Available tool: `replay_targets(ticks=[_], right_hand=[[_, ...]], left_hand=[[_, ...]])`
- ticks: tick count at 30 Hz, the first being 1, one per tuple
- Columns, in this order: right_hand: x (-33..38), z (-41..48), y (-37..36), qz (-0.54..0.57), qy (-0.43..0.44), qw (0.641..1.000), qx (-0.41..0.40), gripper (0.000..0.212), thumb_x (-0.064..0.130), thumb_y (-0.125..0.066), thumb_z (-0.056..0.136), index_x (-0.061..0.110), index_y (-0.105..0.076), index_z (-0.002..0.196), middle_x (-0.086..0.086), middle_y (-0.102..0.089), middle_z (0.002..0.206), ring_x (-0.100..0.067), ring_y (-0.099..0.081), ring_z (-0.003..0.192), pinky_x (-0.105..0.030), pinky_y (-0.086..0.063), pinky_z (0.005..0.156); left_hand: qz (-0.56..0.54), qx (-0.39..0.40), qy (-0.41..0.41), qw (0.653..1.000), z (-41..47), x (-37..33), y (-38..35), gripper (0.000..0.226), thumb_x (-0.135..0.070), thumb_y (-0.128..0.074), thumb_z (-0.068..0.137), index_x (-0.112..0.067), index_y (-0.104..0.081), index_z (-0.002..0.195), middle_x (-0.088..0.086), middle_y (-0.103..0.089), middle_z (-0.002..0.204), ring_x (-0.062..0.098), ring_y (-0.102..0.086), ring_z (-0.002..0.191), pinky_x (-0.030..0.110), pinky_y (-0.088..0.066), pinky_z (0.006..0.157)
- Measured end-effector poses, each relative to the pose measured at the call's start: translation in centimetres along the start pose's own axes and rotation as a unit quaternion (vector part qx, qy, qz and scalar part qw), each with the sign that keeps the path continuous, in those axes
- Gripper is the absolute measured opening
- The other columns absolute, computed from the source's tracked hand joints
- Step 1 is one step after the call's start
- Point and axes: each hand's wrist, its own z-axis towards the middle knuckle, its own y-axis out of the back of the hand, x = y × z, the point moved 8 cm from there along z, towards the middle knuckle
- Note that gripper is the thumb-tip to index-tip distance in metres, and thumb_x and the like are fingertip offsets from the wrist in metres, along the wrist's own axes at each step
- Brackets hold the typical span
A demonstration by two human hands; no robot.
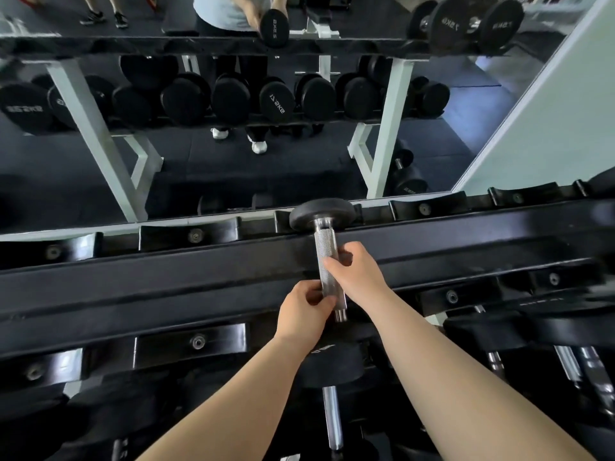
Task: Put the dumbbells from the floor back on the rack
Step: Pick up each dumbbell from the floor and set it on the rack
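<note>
Steel, knurled and bright, runs between both hands: it is the handle of one dumbbell [325, 249]. The right hand [357, 276] grips the handle about midway, thumb on its left side and fingers curled round from the right. The left hand [304, 312] holds the near end, thumb and curled fingers pinching the bar just above its narrow collar. Both forearms reach up from the bottom edge.

The dumbbell lies across the top tier of the rack [166, 284], its handle pointing away from the person and crossing the wide black beam. Its far head [321, 212] sits at the back rail, in the gap between two black cradles [189, 232]. The near head cannot be made out among the dark shapes under the left hand.

Below the hands, on a lower tier, another dumbbell [332, 417] shows a black head and a chrome bar, and more chrome bars show at lower right.

Behind the rack stands a mirror [233, 174] showing white rack legs, rows of black dumbbells and the dark floor. A pale wall [549, 128] edges it on the right.
</note>
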Motion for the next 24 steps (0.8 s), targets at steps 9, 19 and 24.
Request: replay_targets(ticks=[9, 19, 24], right_hand=[[-4.7, -12.0, 3.2, 0.157, 0.022, 0.976, -0.152, 0.015, 0.008, -0.050, 0.085, 0.016, -0.061, 0.091, -0.001, -0.058, 0.080, -0.017, -0.056, 0.076, -0.036, -0.045, 0.081], [-22.8, -37.4, -3.9, 0.265, -0.164, 0.936, -0.166, 0.013, 0.003, -0.046, 0.088, 0.009, -0.057, 0.093, -0.002, -0.055, 0.062, 0.001, -0.046, 0.026, -0.011, -0.040, 0.036], [-33.0, -48.8, -4.2, 0.248, -0.292, 0.904, -0.191, 0.009, 0.005, -0.046, 0.089, 0.009, -0.054, 0.090, -0.004, -0.051, 0.059, -0.006, -0.047, 0.031, -0.012, -0.035, 0.032]], left_hand=[[0.011, -0.036, -0.082, 0.996, -8.7, 2.5, 4.0, 0.014, -0.011, -0.059, 0.084, -0.010, -0.065, 0.097, -0.001, -0.062, 0.089, 0.012, -0.055, 0.086, 0.014, -0.042, 0.075], [0.055, 0.128, 0.023, 0.990, -27.9, 21.9, 3.1, 0.023, -0.004, -0.050, 0.087, -0.014, -0.058, 0.068, -0.003, -0.059, 0.048, 0.013, -0.051, 0.056, 0.021, -0.044, 0.061], [0.142, 0.218, 0.070, 0.963, -35.0, 29.2, -1.4, 0.026, -0.007, -0.051, 0.088, -0.019, -0.058, 0.066, 0.002, -0.050, 0.054, 0.015, -0.045, 0.050, 0.024, -0.040, 0.054]])
